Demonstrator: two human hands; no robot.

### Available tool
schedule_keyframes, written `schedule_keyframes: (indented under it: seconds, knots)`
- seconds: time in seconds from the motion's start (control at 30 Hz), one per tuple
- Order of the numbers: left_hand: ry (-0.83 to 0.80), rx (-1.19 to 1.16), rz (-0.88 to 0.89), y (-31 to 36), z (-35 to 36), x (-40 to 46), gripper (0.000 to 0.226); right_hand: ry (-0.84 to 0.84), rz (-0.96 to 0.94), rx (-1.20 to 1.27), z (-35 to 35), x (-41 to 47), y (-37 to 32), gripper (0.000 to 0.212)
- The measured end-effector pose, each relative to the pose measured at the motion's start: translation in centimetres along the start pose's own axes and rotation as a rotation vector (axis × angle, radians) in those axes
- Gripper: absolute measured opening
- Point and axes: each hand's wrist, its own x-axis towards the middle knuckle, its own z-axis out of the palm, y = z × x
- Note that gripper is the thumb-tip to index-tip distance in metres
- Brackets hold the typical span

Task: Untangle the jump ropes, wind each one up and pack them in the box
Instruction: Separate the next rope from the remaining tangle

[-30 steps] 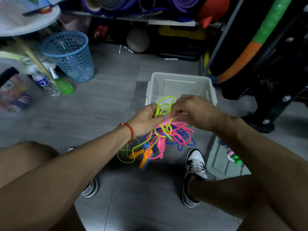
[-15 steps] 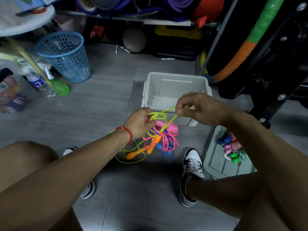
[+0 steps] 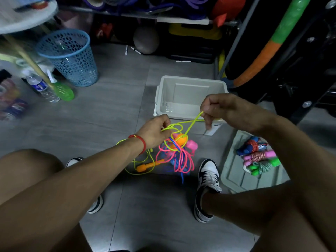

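Since half a second ago, the right hand (image 3: 223, 110) has drawn farther right and up, pulling the yellow rope (image 3: 192, 124) taut. Head view: its fingers pinch that strand, which runs down-left into the tangle (image 3: 174, 150) that the left hand (image 3: 154, 131) grips from above, hanging over the floor before the box (image 3: 190, 84). Pulling farther along that line probably frees the strand.

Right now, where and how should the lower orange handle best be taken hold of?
Grip the orange handle round its middle shaft, coming from above on its left. It lies nearly level and free of the pink rope tangle there; its right end runs into the knot under the left hand.
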Motion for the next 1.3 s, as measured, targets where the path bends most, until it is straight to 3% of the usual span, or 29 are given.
schedule_keyframes:
  seconds: [0.1,0.17,0.33,0.47,0.67,0.73,0.83,0.97,1.13,1.3]
  knots:
    - [-0.048,-0.161,-0.06,0.3,0.0,0.1,0.018,0.114,0.081,0.189,0.6,0.1,0.0,0.023]
    - [-0.09,-0.238,-0.059,0.7,0.2,0.0,0.028,0.178,0.141,0.318,0.9,0.5,-0.4,0.026]
    - [-0.178,-0.281,-0.007,1.3,1.0,-0.6,0.041,0.194,0.153,0.478,2.1,1.1,-1.6,0.027]
    - [-0.115,-0.207,0.052,2.8,1.6,-1.2,0.037,0.27,0.155,0.542,3.1,1.7,-2.2,0.027]
    - [0.018,-0.187,0.008,2.9,1.5,-1.2,0.028,0.252,0.199,0.538,3.2,1.8,-2.4,0.029]
    - [0.045,-0.217,-0.066,2.8,1.4,-1.0,0.02,0.254,0.185,0.47,2.6,1.7,-2.1,0.029]
    - [0.001,-0.345,-0.203,2.2,1.6,-0.7,0.026,0.231,0.154,0.314,1.8,1.6,-1.6,0.03]
    - [-0.107,-0.212,-0.194,1.2,1.7,-0.9,0.025,0.259,0.14,0.159,0.6,1.4,-1.6,0.024]
    - [-0.185,-0.205,-0.16,1.5,0.8,-0.8,0.028,0.339,-0.004,-0.479,-0.9,1.1,-2.4,0.025]
    - [-0.141,-0.222,-0.135,2.5,-0.8,-0.9,0.03,0.241,-0.07,-0.775,-1.2,2.2,-0.3,0.022]
